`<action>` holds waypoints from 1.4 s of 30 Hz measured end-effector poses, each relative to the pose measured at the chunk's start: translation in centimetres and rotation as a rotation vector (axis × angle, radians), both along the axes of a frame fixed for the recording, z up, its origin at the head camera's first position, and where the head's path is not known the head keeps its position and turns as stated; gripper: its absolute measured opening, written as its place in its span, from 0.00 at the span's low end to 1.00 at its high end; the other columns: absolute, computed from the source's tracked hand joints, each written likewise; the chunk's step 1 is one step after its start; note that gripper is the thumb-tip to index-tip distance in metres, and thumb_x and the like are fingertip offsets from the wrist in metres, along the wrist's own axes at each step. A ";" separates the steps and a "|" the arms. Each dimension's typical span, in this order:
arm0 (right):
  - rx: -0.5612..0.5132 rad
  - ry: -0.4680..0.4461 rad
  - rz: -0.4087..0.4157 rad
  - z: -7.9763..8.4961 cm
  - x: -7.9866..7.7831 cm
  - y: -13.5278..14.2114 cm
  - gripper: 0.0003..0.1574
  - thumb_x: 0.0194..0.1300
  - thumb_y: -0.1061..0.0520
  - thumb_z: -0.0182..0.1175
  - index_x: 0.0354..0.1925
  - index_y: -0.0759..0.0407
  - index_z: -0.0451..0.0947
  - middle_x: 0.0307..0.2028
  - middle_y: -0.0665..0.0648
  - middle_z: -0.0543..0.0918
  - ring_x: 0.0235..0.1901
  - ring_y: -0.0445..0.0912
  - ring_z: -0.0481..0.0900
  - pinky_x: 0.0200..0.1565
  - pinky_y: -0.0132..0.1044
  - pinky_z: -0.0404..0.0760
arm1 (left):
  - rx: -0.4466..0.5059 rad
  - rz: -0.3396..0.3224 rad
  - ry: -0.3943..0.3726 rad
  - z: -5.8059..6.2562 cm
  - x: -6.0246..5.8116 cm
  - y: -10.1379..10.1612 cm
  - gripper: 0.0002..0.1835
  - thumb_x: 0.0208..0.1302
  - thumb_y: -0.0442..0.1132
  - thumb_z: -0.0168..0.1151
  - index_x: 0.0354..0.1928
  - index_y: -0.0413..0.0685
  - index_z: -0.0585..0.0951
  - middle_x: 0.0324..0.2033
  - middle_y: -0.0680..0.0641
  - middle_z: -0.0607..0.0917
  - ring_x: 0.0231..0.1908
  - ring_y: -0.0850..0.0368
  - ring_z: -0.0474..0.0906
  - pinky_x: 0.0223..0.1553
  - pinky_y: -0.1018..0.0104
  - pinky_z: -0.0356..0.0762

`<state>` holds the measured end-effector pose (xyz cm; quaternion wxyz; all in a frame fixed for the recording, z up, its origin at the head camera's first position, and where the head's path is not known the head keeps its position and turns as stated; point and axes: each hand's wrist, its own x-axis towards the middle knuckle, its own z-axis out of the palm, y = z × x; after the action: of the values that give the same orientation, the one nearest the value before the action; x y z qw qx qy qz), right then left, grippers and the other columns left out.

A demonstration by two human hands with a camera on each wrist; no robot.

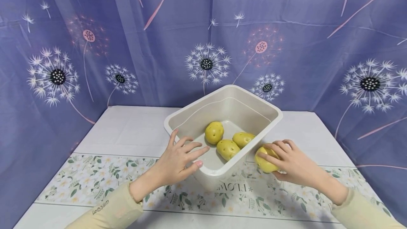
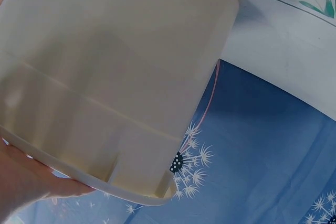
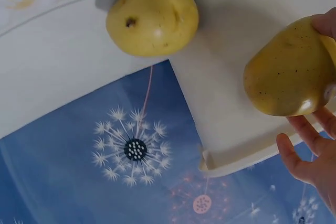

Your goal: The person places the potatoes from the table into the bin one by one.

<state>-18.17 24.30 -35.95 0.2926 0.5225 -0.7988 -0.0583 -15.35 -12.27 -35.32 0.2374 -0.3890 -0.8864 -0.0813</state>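
Note:
A pale grey plastic bin (image 1: 222,165) stands at an angle on the table with three yellow potatoes, including one farther-left potato (image 1: 214,132), inside it. My left hand (image 1: 179,160) is at the bin's near-left rim, its fingers spread over the opening. In the left wrist view, the bin's outer wall (image 2: 121,51) fills much of the picture beside that hand. Just right of the bin, my right hand (image 1: 290,160) grips a potato (image 1: 264,163) between thumb and fingers. The right wrist view shows this held potato (image 3: 289,72) and another potato (image 3: 152,19) on the table.
The white table (image 1: 133,126) carries a floral strip (image 1: 105,179) with lettering across its front part. Close behind the bin hangs a blue-purple curtain (image 1: 165,63) with dandelion prints, which also encloses both sides.

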 end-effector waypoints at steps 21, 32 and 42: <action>-0.052 0.063 0.026 3.2 0.0 0.0 0.35 0.67 0.37 0.26 0.52 0.53 0.72 0.46 0.60 0.75 0.43 0.53 0.70 0.42 0.49 0.67 | 0.002 0.001 -0.002 0.1 0.1 0.0 0.26 0.68 0.58 0.26 0.58 0.64 0.70 0.49 0.53 0.80 0.52 0.52 0.69 0.57 0.32 0.45; -0.048 0.078 0.038 4.3 -0.1 0.1 0.31 0.65 0.38 0.34 0.53 0.53 0.71 0.47 0.61 0.75 0.43 0.54 0.70 0.43 0.51 0.67 | -0.007 0.006 0.000 0.1 0.0 0.0 0.25 0.68 0.57 0.28 0.58 0.64 0.70 0.50 0.55 0.79 0.52 0.53 0.69 0.58 0.33 0.45; -0.049 0.098 0.037 5.1 -0.2 0.1 0.34 0.67 0.37 0.28 0.53 0.53 0.70 0.46 0.61 0.74 0.43 0.55 0.69 0.42 0.52 0.67 | -0.003 0.007 0.009 0.0 0.0 0.0 0.26 0.68 0.57 0.26 0.58 0.64 0.70 0.49 0.55 0.79 0.52 0.54 0.69 0.58 0.33 0.46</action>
<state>-18.39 24.43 -30.81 0.3452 0.5262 -0.7749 -0.0586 -15.38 -12.25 -35.28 0.2410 -0.3866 -0.8869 -0.0772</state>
